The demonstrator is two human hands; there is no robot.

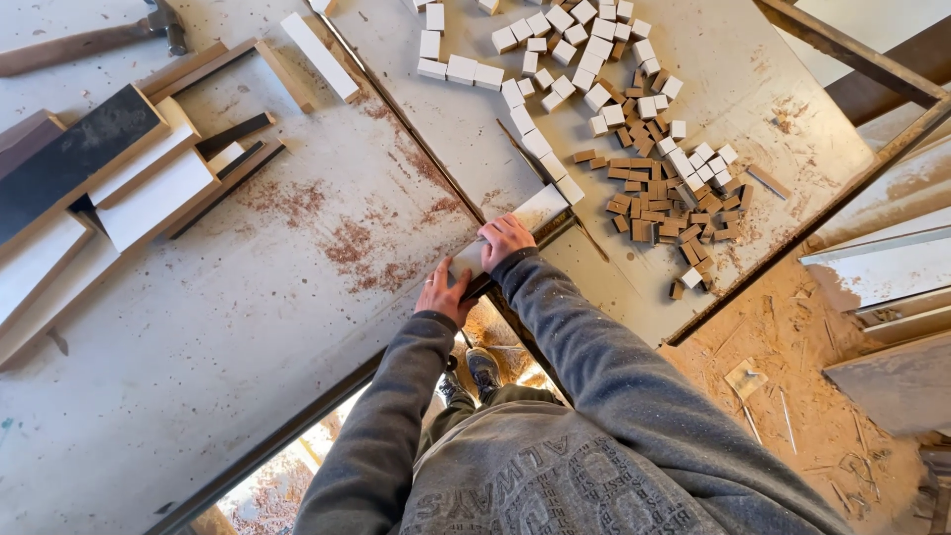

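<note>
Grey sleeves lead to both hands; left hand (443,294) and right hand (504,239) press closed fingers on a white strip (515,226) across the table slot (436,168); fingertips beside that slot risk cuts should the strip slip toward the cut blocks (634,149) beyond.

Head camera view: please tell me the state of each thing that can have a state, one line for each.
White strip: lying flat on the table, held by both hands.
Left hand: fingers pressed on the strip's near end.
Right hand: laid on top of the strip.
Small cut blocks: loose, scattered in a heap.
Hammer: lying flat, untouched.
Board offcuts: stacked flat, side by side.
Sawdust: spread on the table.
</note>
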